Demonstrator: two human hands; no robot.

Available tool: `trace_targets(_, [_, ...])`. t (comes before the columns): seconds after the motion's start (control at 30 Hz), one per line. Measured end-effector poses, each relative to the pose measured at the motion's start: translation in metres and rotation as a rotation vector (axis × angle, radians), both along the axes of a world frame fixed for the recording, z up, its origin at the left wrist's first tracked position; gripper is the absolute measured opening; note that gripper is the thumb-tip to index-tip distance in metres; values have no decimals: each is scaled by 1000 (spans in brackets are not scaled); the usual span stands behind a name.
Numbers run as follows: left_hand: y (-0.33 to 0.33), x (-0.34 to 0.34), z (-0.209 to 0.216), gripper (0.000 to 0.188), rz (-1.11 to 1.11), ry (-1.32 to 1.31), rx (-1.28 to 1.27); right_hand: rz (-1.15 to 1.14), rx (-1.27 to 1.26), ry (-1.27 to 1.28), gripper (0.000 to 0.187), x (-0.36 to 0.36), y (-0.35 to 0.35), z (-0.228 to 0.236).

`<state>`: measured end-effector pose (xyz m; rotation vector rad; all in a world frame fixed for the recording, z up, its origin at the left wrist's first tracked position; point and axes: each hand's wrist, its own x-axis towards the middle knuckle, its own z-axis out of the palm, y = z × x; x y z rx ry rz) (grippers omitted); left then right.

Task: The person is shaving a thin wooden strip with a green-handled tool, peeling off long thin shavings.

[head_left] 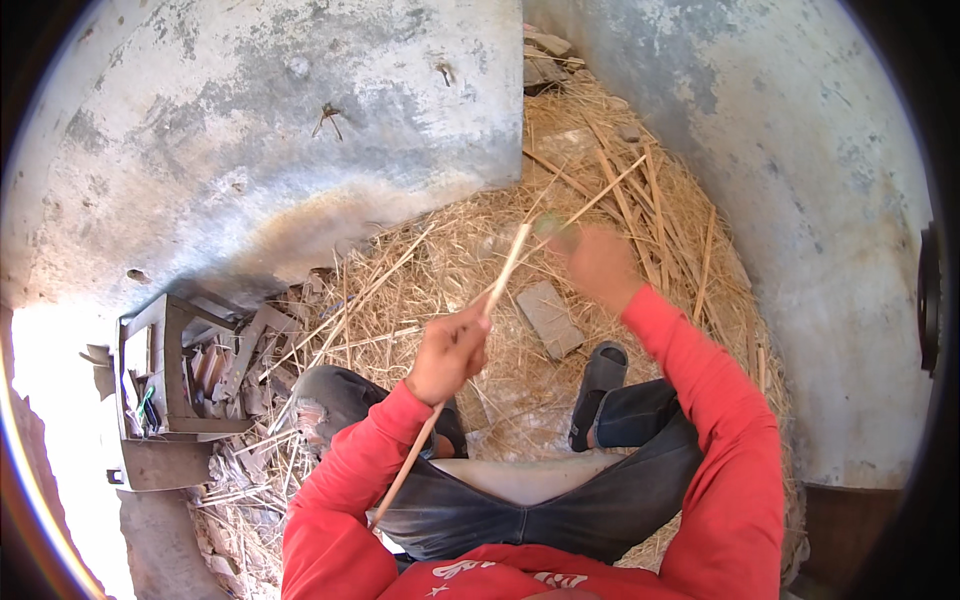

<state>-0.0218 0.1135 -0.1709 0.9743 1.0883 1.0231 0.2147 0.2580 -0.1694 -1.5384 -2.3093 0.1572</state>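
Observation:
My left hand (pixel 449 352) is closed around a long, pale strip, bamboo or wood by its look (pixel 410 460). The strip slants from beside my left thigh up past my fist, and its upper end is paler. Just right of that end, my right hand (pixel 600 265) is smeared by motion, so its fingers and anything in them cannot be made out. A thinner strip (pixel 610 187) runs up and right from beside the blurred hand; whether the hand touches it is unclear.
Shavings (pixel 400 290) cover the floor around my sandalled feet, with a flat brick (pixel 550 318) between the hands. Loose strips (pixel 655 215) lie at right. A worn frame full of scraps (pixel 185 375) stands left. Grey walls (pixel 260 120) curve around the far side and right.

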Motion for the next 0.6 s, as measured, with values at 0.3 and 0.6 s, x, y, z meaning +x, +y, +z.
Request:
trace_targets(0.3, [-8, -11, -7, 45, 41, -55, 140, -11, -78, 263, 73, 42, -3, 60])
trace_targets(0.6, [0, 4, -8, 47, 97, 105, 174, 322, -344, 205, 68, -29, -70, 38])
